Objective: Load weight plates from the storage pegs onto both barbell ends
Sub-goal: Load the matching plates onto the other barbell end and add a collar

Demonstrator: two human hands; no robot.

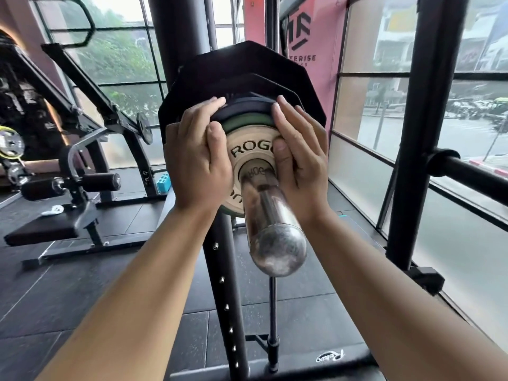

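Observation:
A chrome barbell sleeve [270, 226] points toward me in the middle of the head view. Several plates sit stacked on it. Nearest me is a small cream plate [248, 154] with black lettering and a green rim. Behind it come a thin black round plate [244, 107] and two larger black angular plates [225, 70]. My left hand [196, 160] clasps the left edge of the small plates. My right hand [299, 155] clasps their right edge, thumb lying on the cream face.
A black rack upright [228, 292] with bolt holes drops below the plates. Another upright [412, 138] and a horizontal safety bar [472, 177] stand at the right, in front of windows. A leg machine with a black pad [55, 229] fills the left. The floor is dark rubber tile.

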